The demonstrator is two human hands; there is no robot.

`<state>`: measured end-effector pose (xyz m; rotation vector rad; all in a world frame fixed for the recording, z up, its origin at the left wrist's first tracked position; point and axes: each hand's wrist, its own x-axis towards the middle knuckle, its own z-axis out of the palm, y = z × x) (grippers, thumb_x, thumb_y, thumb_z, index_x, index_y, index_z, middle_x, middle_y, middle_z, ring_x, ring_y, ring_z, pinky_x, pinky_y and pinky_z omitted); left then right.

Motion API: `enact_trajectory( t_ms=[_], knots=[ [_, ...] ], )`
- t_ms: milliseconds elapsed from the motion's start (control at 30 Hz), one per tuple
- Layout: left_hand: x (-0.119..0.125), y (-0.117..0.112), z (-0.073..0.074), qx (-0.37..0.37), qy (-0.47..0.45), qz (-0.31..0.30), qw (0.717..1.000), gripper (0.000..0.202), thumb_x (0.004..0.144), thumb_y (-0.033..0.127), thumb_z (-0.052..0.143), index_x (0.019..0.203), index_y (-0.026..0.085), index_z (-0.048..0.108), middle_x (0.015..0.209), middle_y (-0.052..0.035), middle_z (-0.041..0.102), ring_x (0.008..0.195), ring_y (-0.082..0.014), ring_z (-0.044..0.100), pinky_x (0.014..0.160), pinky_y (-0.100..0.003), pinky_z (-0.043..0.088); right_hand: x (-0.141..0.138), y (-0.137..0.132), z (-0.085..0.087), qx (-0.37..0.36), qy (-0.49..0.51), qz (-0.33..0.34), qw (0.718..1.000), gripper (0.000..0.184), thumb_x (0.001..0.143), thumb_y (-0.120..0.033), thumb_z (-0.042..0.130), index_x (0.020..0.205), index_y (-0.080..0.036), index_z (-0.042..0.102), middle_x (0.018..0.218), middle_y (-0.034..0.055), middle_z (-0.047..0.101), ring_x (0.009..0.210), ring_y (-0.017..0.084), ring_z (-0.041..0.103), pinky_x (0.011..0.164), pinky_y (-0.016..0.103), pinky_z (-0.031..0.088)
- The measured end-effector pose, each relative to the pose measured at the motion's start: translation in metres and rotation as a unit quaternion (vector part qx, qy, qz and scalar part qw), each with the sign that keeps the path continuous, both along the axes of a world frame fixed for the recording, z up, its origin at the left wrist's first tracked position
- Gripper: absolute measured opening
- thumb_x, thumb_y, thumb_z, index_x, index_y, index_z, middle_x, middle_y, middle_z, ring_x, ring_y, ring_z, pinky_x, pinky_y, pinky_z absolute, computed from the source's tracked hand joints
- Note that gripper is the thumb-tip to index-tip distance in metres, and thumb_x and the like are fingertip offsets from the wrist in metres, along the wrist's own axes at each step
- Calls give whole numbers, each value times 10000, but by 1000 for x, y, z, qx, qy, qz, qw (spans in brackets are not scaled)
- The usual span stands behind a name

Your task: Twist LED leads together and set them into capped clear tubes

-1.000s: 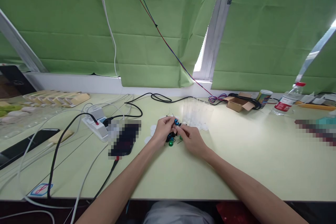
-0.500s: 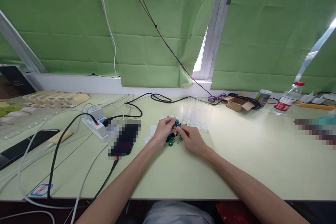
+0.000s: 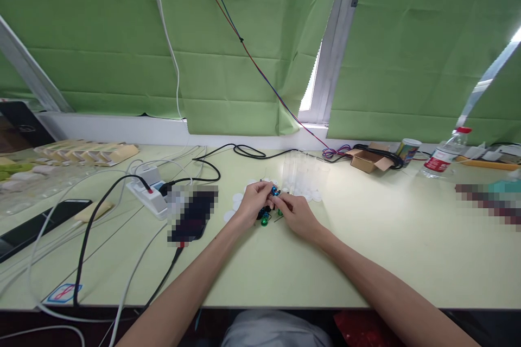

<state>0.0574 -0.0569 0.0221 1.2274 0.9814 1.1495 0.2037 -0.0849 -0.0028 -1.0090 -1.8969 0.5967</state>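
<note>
Evidently, a small blue piece (image 3: 274, 191) is pinched between the thumb and fingertips of the left hand (image 3: 253, 200), raised a little above the table (image 3: 407, 260). The fingertips of the right hand (image 3: 299, 210) are drawn in close at its lower edge; whether part of it is gripped there cannot be told. The piece is best steadied firmly by the left fingers, so that any fine turning or pressing can be done by the right (lightly, since parts this small are easily flicked away). Just below the hands, a green piece (image 3: 264, 221) and some dark pieces (image 3: 262, 213) are seen on the table, and the wrists should be lifted slightly so that none are brushed aside. Farther out, white discs (image 3: 230, 217) are scattered beside the left hand, and clear tubes (image 3: 303, 173) are stood beyond the right, where elbow room should be allowed.
</note>
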Motion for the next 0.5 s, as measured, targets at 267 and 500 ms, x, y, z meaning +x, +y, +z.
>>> enact_trajectory(
  t_ms=[267,500],
  knots=[
    [1,-2,2,17,53,-9,998,284,789,423,621,742,143,600,573,-15,586,428,-86,498,475,-229,414,0,0,2,8,-13,-20,1000,378,968,-382,405,669,-190,532,567,-35,448,538,112,338,540,253,285],
    [-1,-2,1,94,166,4,982,293,747,466,645,752,173,648,613,-19,614,439,-117,498,457,-257,400,3,3,2,14,17,-88,996,430,963,-455,382,635,-193,474,553,-34,422,534,115,324,526,262,279]
  ],
)
